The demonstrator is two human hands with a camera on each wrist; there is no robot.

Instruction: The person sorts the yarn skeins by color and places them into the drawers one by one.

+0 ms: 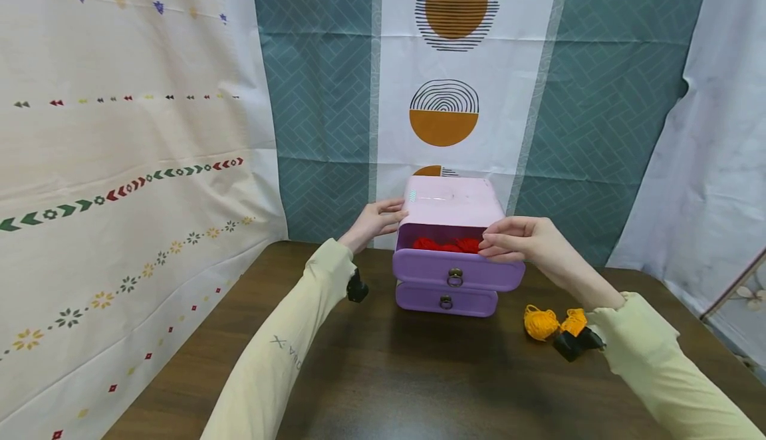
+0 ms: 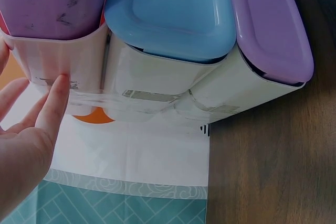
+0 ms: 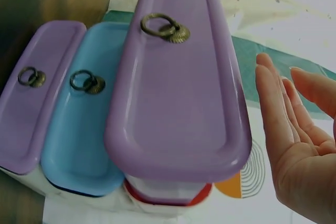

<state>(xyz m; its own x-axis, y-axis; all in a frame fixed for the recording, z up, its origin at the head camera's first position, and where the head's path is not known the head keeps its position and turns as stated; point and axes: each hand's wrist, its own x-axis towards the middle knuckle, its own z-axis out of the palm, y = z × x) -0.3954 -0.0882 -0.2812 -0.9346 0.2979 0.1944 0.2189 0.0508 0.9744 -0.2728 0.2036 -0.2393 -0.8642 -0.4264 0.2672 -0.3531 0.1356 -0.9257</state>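
Observation:
A small chest of drawers with a pink top (image 1: 455, 201) stands on the table, its purple top drawer (image 1: 427, 267) pulled well out. Red yarn (image 1: 427, 244) lies inside that drawer. My left hand (image 1: 372, 225) rests its fingertips against the chest's left side; in the left wrist view its fingers (image 2: 52, 100) are extended on the pale wall below the drawer. Beside the drawer's right edge hovers my right hand (image 1: 523, 239), its fingers fairly straight and the thumb apart. Nothing shows between them in the right wrist view.
Below the top drawer, a blue drawer (image 3: 84, 124) and a lower purple drawer (image 1: 415, 298) are closed, with ring pulls. Orange-yellow yarn balls (image 1: 540, 324) lie on the brown table (image 1: 383, 380), right of the chest. Patterned cloths (image 1: 317, 94) hang behind and at the sides.

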